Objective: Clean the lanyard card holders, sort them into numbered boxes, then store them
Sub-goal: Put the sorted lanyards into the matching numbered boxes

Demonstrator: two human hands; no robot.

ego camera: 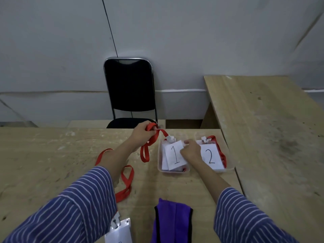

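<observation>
Red strap (158, 133), woven, gathered in loops in the left hand (142, 133), whose fingers are curled round it; the loose end hangs below that hand and the far end runs to a white clip (169, 138) at the back rim of box 1 (160, 170).

Step in hand, as judged: sorting. A card holder is being laid into box 1 while its strap is held up clear of the tray. Cleaning of this piece seems done; storing is not begun.

Right hand (190, 152): lies over the paper label "1" (173, 155), between the two boxes, fingers bent and pinching at the label's upper right corner. Whether it also grips the holder beneath cannot be told.

Box 2 (229, 168): just right of the right hand, touching or nearly touching box 1; paper label "2" (210, 156) on top, another red strap (221, 155) along its right side.

Second lanyard (126, 179): red, lying on the worktop (43, 155) under and beside the left forearm, its clear card holder (119, 230) near the left sleeve, unsorted.

Purple cloth (171, 221): between the two sleeves, near edge of the worktop.

Next move, as judged: lower the gathered strap into box 1 so that it coils inside the rim and does not spill over; the label must be kept lifted or reset on top. Then take up the remaining lanyard.
</observation>
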